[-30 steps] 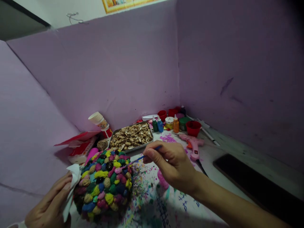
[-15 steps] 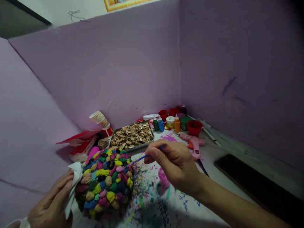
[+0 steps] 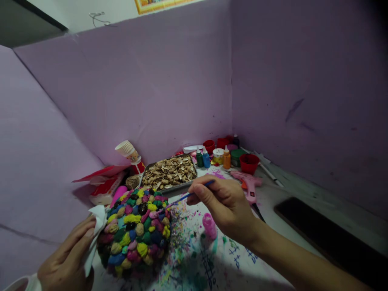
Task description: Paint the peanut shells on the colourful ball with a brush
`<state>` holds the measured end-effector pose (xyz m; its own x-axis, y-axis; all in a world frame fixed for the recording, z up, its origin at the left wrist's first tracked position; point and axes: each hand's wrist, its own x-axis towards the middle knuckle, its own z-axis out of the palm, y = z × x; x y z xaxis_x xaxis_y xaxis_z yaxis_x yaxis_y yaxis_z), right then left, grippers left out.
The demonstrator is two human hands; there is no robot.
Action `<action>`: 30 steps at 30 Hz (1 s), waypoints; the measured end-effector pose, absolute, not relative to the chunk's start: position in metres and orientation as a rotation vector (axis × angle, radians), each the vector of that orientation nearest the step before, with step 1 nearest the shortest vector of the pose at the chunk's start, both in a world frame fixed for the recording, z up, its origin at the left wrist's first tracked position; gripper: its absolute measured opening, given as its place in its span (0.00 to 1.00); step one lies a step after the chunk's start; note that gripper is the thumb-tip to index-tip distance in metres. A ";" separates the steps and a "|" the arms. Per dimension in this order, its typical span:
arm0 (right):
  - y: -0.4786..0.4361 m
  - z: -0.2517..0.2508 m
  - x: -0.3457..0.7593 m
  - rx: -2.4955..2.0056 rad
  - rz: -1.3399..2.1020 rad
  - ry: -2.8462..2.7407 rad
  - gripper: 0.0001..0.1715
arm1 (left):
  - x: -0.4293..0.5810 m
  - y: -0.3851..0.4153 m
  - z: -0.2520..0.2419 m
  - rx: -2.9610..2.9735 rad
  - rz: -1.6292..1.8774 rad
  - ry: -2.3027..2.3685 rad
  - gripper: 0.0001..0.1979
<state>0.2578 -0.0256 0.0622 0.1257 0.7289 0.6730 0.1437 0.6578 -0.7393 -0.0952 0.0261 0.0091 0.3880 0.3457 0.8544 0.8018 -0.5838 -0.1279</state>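
Note:
My right hand [image 3: 226, 206] pinches a thin blue paintbrush [image 3: 182, 198], its tip touching the painted peanut shells on top of a rounded piece [image 3: 133, 234]. The shells there are yellow, blue, green, pink, black and bare tan. At the piece's left edge, my left hand [image 3: 68, 256] is closed on a white tissue [image 3: 97, 226] pressed against the side. Whether the fingers also grip the piece is hidden. An open pink paint bottle [image 3: 209, 226] stands on the paint-spattered table below my right hand.
A metal tray of peanut shells [image 3: 169, 173] lies behind the piece. Paper cups [image 3: 127, 150] and red packets [image 3: 106, 186] are at left. Paint bottles [image 3: 206, 158], a red bowl [image 3: 249, 163] and a pink glue gun [image 3: 249, 184] sit at right, near a black phone [image 3: 330, 238].
The brush tip has shifted slightly left across the shells, and my right hand has moved a little to the right and tilted. My left hand keeps its hold on the tissue.

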 end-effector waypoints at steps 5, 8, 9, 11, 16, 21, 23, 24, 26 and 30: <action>-0.026 0.063 0.258 -0.821 0.416 -1.472 0.13 | -0.094 0.025 0.012 -2.106 -1.084 -0.980 0.24; -0.027 0.064 0.258 -0.801 0.399 -1.465 0.13 | -0.093 0.026 0.014 -2.093 -1.073 -0.938 0.22; -0.028 0.064 0.258 -0.791 0.404 -1.459 0.13 | -0.092 0.026 0.015 -2.087 -1.062 -0.919 0.21; -0.028 0.064 0.258 -0.788 0.395 -1.463 0.13 | -0.090 0.025 0.017 -2.078 -1.031 -0.897 0.20; -0.027 0.062 0.257 -0.799 0.342 -1.514 0.13 | -0.086 0.025 0.022 -2.042 -0.961 -0.846 0.17; -0.030 0.064 0.257 -0.762 0.363 -1.480 0.13 | -0.084 0.025 0.025 -2.056 -0.978 -0.832 0.15; -0.030 0.064 0.257 -0.760 0.370 -1.476 0.13 | -0.082 0.024 0.026 -2.066 -0.979 -0.824 0.13; -0.029 0.063 0.257 -0.765 0.373 -1.478 0.13 | -0.080 0.023 0.026 -2.063 -0.978 -0.822 0.12; -0.028 0.061 0.258 -0.782 0.384 -1.476 0.13 | -0.078 0.022 0.028 -2.050 -0.980 -0.823 0.12; -0.027 0.061 0.258 -0.781 0.391 -1.467 0.13 | -0.074 0.020 0.029 -2.064 -0.980 -0.845 0.12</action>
